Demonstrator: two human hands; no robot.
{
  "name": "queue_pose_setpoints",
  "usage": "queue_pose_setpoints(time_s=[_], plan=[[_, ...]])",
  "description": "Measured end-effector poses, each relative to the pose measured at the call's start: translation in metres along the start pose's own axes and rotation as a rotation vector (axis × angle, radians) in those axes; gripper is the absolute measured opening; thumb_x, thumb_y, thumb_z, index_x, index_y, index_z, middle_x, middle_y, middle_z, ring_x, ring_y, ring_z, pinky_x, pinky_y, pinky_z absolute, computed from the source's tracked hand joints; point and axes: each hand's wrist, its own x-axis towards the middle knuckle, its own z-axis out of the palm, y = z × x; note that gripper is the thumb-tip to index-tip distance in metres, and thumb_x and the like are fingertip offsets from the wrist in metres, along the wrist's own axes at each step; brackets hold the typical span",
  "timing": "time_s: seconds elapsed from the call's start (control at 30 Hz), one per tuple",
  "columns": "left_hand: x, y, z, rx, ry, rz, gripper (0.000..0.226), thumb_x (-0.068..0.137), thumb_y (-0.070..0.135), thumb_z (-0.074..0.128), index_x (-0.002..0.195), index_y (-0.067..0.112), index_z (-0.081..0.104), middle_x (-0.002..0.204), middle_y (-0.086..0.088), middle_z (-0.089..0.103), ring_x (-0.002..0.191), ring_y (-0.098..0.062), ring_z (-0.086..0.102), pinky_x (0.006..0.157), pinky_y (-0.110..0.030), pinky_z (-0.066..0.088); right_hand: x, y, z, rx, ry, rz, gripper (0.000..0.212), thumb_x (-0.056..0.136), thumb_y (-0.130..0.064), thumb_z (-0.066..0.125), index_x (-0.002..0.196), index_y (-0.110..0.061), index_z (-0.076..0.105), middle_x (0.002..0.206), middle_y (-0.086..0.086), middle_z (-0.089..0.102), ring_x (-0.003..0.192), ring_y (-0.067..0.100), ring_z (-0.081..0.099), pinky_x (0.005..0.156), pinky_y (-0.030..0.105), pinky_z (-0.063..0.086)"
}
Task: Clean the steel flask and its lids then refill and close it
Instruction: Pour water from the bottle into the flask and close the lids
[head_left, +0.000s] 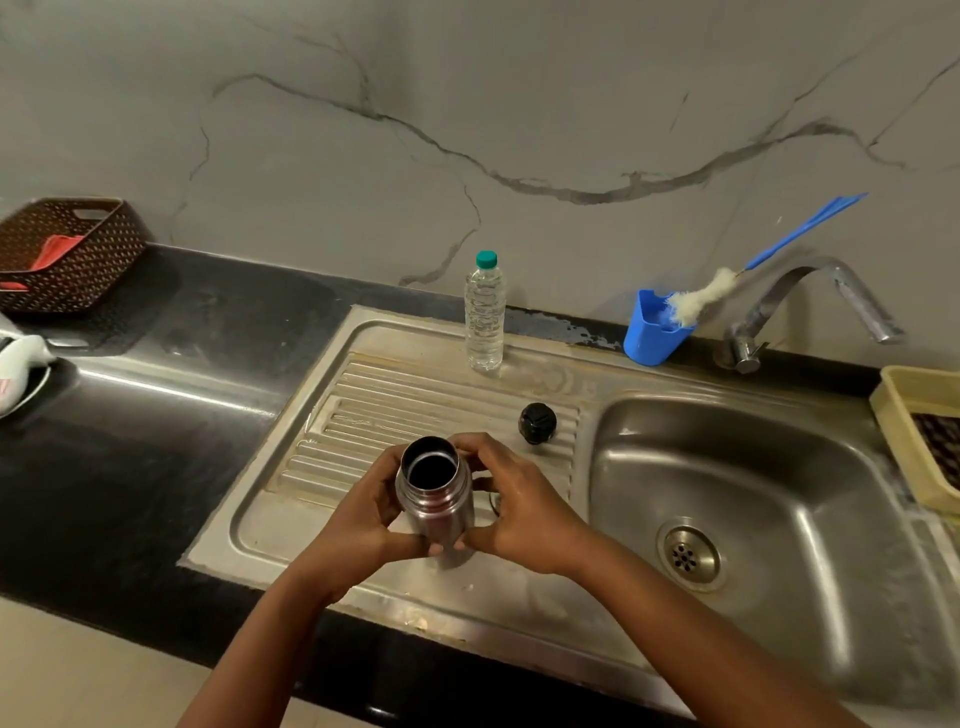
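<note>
Head view: steel flask (436, 499) uncapped (dark inside), upright, both hands gripping.

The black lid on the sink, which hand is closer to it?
Right. The right hand holds the flask just below the black lid; the left hand is on the flask's far side.

Open steel flask (435, 493) gripped upright by left hand (363, 512) and right hand (511, 506) over the draining board (395, 410), black lid (537, 423) lay beside, water bottle (484, 317) stood behind.
</note>
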Motion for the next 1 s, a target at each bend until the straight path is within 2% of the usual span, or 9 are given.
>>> queue_pose_setpoints(time_s=[0.07,0.17,0.47,0.6,0.7,0.8,0.9,0.93,1.0], plan=[[-0.001,0.001,-0.001,0.040,-0.031,0.018,0.085,0.060,-0.017,0.082,0.131,0.015,0.048,0.123,-0.005,0.065,0.119,-0.022,0.061,0.103,-0.036,0.048,0.000,0.001,0.000,-0.054,-0.017,-0.036,0.086,0.062,-0.020,0.088,0.131,-0.037,0.041,0.126,-0.015,0.050,0.115,0.005,0.052,0.097,0.025,0.048],[-0.001,0.002,-0.004,0.109,-0.102,0.048,0.082,0.065,-0.016,0.081,0.132,0.015,0.045,0.124,-0.002,0.062,0.120,-0.019,0.059,0.099,-0.025,0.047,0.001,0.002,-0.001,-0.109,-0.039,-0.056,0.086,0.061,-0.028,0.089,0.131,-0.038,0.041,0.123,-0.016,0.047,0.111,0.007,0.053,0.093,0.032,0.050],[0.007,0.008,-0.006,0.198,-0.196,-0.012,0.081,0.070,-0.006,0.083,0.135,0.021,0.043,0.124,0.018,0.060,0.122,-0.005,0.055,0.097,-0.012,0.041,0.002,0.004,-0.006,-0.141,-0.051,0.058,0.088,0.058,-0.040,0.090,0.127,-0.050,0.036,0.120,-0.021,0.047,0.102,0.005,0.056,0.088,0.035,0.053],[0.012,0.008,-0.021,0.326,-0.347,-0.047,0.090,0.074,0.005,0.080,0.140,0.037,0.029,0.135,0.029,0.045,0.131,0.009,0.039,0.104,-0.006,0.031,0.005,0.003,-0.027,-0.060,-0.185,0.115,0.089,0.067,-0.016,0.086,0.131,-0.051,0.036,0.122,-0.015,0.046,0.105,0.006,0.056,0.086,0.021,0.054],[0.025,0.012,-0.047,0.385,-0.431,-0.129,0.096,0.075,0.003,0.074,0.146,0.042,0.022,0.147,0.024,0.034,0.136,0.013,0.030,0.111,-0.008,0.024,0.018,0.003,-0.057,-0.055,-0.283,0.177,0.085,0.076,0.000,0.073,0.135,-0.050,0.035,0.129,-0.014,0.042,0.115,0.005,0.051,0.094,0.026,0.053],[0.054,0.022,-0.064,0.357,-0.347,-0.144,0.084,0.083,-0.006,0.068,0.143,0.043,0.033,0.146,0.023,0.037,0.134,0.016,0.032,0.112,-0.011,0.028,0.050,0.010,-0.086,-0.114,-0.142,0.217,0.071,0.080,0.000,0.069,0.133,-0.039,0.044,0.125,-0.009,0.046,0.111,0.010,0.052,0.093,0.036,0.054],[0.105,0.038,-0.061,0.287,-0.152,-0.081,0.069,0.085,0.000,0.069,0.140,0.032,0.044,0.145,0.010,0.045,0.139,-0.005,0.038,0.118,-0.035,0.032,0.098,0.015,-0.103,-0.242,0.012,0.238,0.058,0.084,-0.011,0.070,0.135,-0.027,0.046,0.127,-0.002,0.049,0.112,0.017,0.053,0.096,0.040,0.050],[0.125,0.043,-0.057,0.259,-0.093,-0.056,0.066,0.084,0.003,0.071,0.140,0.027,0.045,0.145,0.006,0.046,0.138,-0.011,0.040,0.118,-0.039,0.033,0.116,0.015,-0.106,-0.288,0.068,0.236,0.057,0.087,-0.017,0.069,0.137,-0.024,0.044,0.132,0.000,0.047,0.117,0.019,0.053,0.098,0.040,0.049],[0.165,0.057,-0.044,0.225,-0.002,-0.034,0.068,0.083,0.008,0.074,0.142,0.022,0.043,0.148,0.000,0.044,0.138,-0.019,0.041,0.113,-0.038,0.037,0.148,0.014,-0.110,-0.382,0.190,0.235,0.058,0.092,-0.024,0.064,0.143,-0.021,0.036,0.140,0.005,0.040,0.123,0.024,0.050,0.101,0.041,0.046]])
